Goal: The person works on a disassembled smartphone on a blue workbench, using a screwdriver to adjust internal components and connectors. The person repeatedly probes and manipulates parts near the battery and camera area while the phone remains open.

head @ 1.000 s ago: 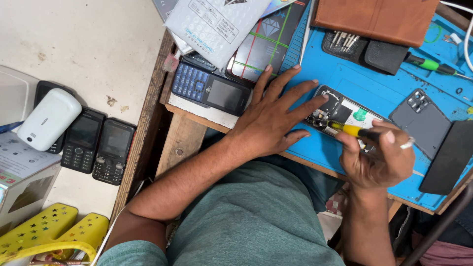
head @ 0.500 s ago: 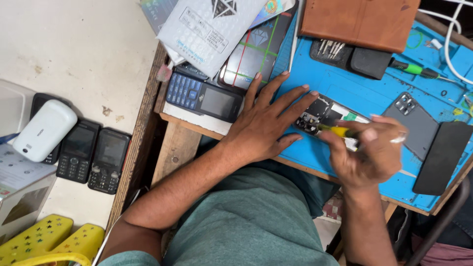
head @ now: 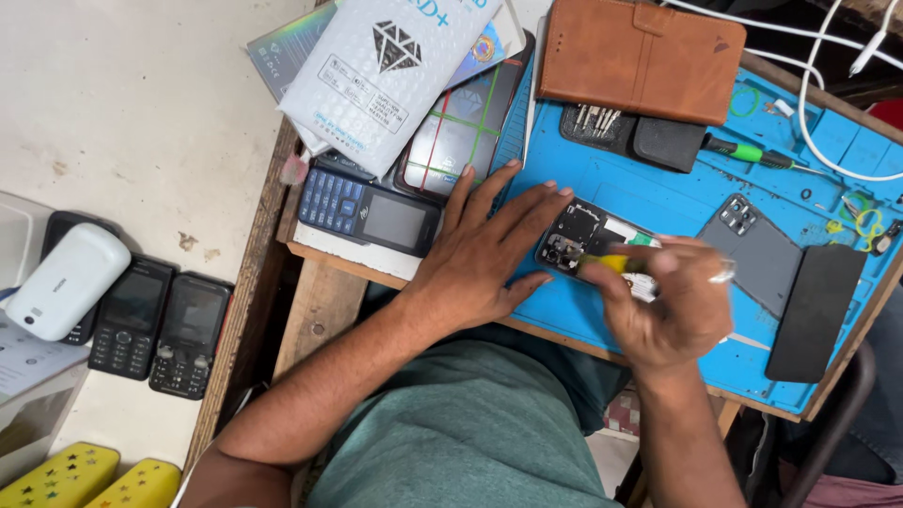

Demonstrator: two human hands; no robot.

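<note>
A wooden bench [head: 324, 301] topped with a blue work mat [head: 649, 202] stands over a pale, stained floor [head: 141, 122]; a dark chair frame [head: 828, 442] sits lower right, under even light.

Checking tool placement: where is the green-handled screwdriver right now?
In the head view, the green-handled screwdriver lies upper right on the blue mat, beside the black tool pouch.

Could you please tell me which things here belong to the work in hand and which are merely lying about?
In use:
- left hand steadying the opened black smartphone
- right hand with the yellow-handled screwdriver
- blue rubber work mat

Lying about:
- brown leather wallet case
- blue keypad phone
- grey phone back cover
- white padded envelope
</note>
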